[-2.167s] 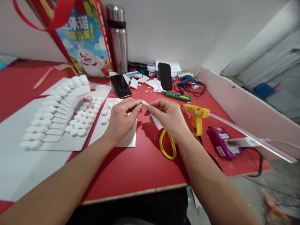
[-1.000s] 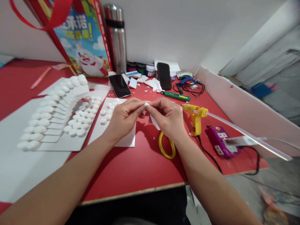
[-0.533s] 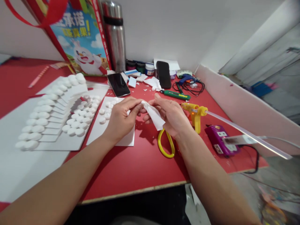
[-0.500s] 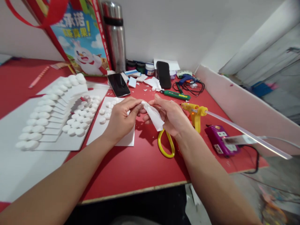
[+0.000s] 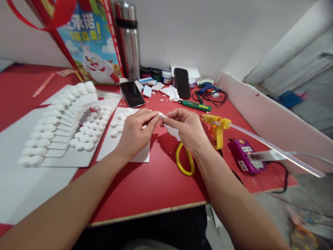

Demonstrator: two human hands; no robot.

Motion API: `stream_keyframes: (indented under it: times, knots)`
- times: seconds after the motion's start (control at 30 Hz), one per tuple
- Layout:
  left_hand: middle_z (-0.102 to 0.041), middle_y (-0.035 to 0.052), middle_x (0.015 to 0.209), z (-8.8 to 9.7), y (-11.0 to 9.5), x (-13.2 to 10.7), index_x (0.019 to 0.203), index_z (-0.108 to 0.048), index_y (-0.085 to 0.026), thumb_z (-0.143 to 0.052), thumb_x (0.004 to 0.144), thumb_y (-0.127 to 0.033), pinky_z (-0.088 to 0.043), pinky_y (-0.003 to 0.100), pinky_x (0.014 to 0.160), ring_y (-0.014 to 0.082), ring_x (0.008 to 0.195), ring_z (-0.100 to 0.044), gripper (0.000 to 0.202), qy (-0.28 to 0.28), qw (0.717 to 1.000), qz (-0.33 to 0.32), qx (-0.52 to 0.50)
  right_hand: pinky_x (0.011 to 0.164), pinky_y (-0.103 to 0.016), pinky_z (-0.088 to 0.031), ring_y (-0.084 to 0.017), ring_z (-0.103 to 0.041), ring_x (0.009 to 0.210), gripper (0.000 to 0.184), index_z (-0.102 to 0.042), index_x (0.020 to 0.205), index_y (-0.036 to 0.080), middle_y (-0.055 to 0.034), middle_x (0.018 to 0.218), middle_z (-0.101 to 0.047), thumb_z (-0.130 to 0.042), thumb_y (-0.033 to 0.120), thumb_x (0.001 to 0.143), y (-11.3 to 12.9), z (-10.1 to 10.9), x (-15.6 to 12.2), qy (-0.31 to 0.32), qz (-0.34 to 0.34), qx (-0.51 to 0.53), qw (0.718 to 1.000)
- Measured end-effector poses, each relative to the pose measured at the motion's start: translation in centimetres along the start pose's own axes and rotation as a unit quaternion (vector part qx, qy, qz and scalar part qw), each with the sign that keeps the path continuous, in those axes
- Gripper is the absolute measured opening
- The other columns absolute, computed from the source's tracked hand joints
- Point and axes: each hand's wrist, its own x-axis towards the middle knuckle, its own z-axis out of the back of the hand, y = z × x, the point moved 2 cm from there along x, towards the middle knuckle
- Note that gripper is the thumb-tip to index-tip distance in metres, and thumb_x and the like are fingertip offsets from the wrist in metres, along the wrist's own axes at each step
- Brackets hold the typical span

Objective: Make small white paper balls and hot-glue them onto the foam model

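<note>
My left hand (image 5: 135, 133) and my right hand (image 5: 186, 128) meet above the red table (image 5: 145, 187), both pinching a small white foam piece (image 5: 160, 115) between thumb and fingers. A white scrap (image 5: 173, 131) hangs under my right palm. Yellow-handled scissors (image 5: 184, 160) lie on the table just below my right hand. A white sheet with a few foam ovals (image 5: 117, 126) lies under my left hand.
White boards carrying several rows of foam ovals (image 5: 57, 128) fill the left. A yellow glue gun (image 5: 217, 130), a purple power strip (image 5: 246, 160), a green cutter (image 5: 195, 105), two phones (image 5: 132, 93), a steel flask (image 5: 129, 40) and a printed bag (image 5: 88, 41) surround the hands.
Half a second ago my right hand was spread with the white scrap showing across its palm; now its fingers have closed into a pinch at the foam piece again.
</note>
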Motion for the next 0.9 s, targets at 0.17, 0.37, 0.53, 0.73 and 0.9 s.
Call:
stream_keyframes:
  times: [0.17, 0.37, 0.53, 0.73, 0.9]
  knots:
    - [-0.072, 0.006, 0.087, -0.3, -0.2, -0.2, 0.09, -0.075, -0.021, -0.058, 0.1, -0.027, -0.051, 0.032, 0.078, 0.0194, 0.084, -0.067, 0.021, -0.007, 0.998, -0.036, 0.052, 0.053, -0.027, -0.042, -0.013, -0.058, 0.056, 0.021, -0.067, 0.07, 0.019, -0.0008, 0.061, -0.066, -0.08, 0.032, 0.078, 0.1, -0.4, -0.6, -0.093, 0.108, -0.153, 0.978]
    - [-0.072, 0.0077, 0.09, 0.0, -0.9, -0.2, 0.104, -0.076, -0.019, -0.052, 0.103, -0.026, -0.05, 0.031, 0.074, 0.019, 0.081, -0.066, 0.025, -0.033, 0.983, -0.093, 0.154, 0.058, -0.03, -0.049, -0.017, -0.065, 0.063, 0.022, -0.069, 0.076, 0.02, -0.0033, 0.07, -0.072, -0.08, 0.039, 0.081, 0.2, -0.9, -1.1, -0.063, 0.096, -0.073, 0.991]
    - [-0.073, 0.011, 0.096, -0.3, -0.9, -0.5, 0.123, -0.072, -0.014, -0.049, 0.103, -0.024, -0.052, 0.033, 0.078, 0.0203, 0.086, -0.066, 0.031, -0.025, 0.974, -0.119, 0.191, 0.059, -0.03, -0.051, -0.016, -0.065, 0.064, 0.023, -0.07, 0.076, 0.019, -0.0043, 0.073, -0.074, -0.081, 0.038, 0.081, 0.4, -0.9, -1.2, -0.064, 0.095, -0.049, 0.992]
    - [-0.077, 0.0054, 0.094, 0.0, -0.3, -0.1, 0.104, -0.08, -0.021, -0.061, 0.1, -0.027, -0.055, 0.031, 0.084, 0.0177, 0.087, -0.07, 0.02, -0.017, 0.999, -0.035, -0.018, 0.05, -0.029, -0.05, -0.013, -0.061, 0.052, 0.033, -0.068, 0.079, 0.018, -0.0023, 0.07, -0.072, -0.086, 0.046, 0.076, 1.0, -0.3, -0.8, 0.001, 0.081, -0.031, 0.996]
    - [-0.074, 0.0033, 0.083, 0.4, 0.2, 0.2, 0.098, -0.08, -0.021, -0.063, 0.099, -0.033, -0.054, 0.028, 0.076, 0.0164, 0.078, -0.067, 0.021, 0.044, 0.997, 0.002, -0.058, 0.05, -0.028, -0.052, -0.012, -0.061, 0.052, 0.031, -0.068, 0.078, 0.018, -0.0023, 0.071, -0.074, -0.088, 0.042, 0.074, 1.5, -0.1, -0.8, 0.03, 0.074, -0.024, 0.997]
